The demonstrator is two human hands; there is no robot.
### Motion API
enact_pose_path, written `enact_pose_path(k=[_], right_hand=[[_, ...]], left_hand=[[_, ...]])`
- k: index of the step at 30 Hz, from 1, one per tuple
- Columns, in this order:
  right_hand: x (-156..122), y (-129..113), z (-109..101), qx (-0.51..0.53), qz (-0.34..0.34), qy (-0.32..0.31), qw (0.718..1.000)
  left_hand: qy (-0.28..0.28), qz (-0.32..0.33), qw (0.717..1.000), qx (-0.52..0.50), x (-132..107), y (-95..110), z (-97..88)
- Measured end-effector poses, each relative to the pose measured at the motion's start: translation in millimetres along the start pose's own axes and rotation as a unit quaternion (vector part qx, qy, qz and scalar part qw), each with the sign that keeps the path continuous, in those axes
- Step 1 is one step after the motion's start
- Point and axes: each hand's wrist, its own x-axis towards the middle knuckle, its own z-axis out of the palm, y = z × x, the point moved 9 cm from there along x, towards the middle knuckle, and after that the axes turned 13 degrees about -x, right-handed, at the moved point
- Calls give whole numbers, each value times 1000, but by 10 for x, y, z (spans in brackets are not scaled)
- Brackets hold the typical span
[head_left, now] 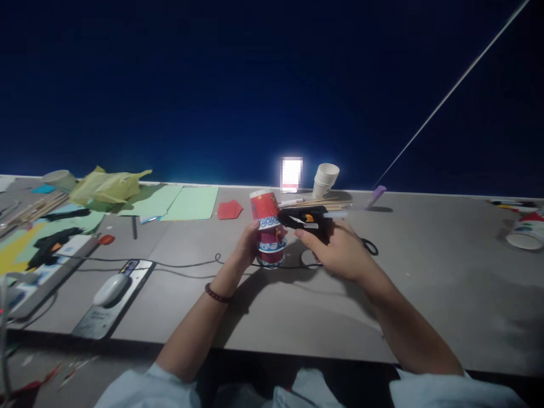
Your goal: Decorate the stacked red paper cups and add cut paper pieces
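My left hand (247,245) is closed around the side of a stack of decorated paper cups (267,212), red with blue-and-white patterned bands. The stack stands nearly upright, tilted slightly. In my right hand (340,248) is a black glue gun (306,218) with an orange part, and a pale glue stick (336,215) juts from its back. The gun's nozzle points left, at the side of the cups; whether it touches them I cannot tell. A dark cord (178,265) runs across the table below the cups.
Behind the hands are wooden sticks (325,203), white paper cups (325,180) and a glowing screen (291,173). A red paper piece (230,209) and green sheets (193,203) lie left. Nearer are a power strip (55,277) and a phone (96,322) bearing a white mouse-like object (111,289).
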Motion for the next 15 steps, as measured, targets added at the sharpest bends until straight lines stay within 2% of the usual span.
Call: enact_pose_path(k=[4, 15], right_hand=[[-10, 12, 14, -14, 3, -4, 1000], [-20, -22, 8, -36, -3, 2, 999]], left_hand=[[12, 11, 1000, 5, 6, 9, -34], [-14, 27, 999, 24, -2, 41, 33]])
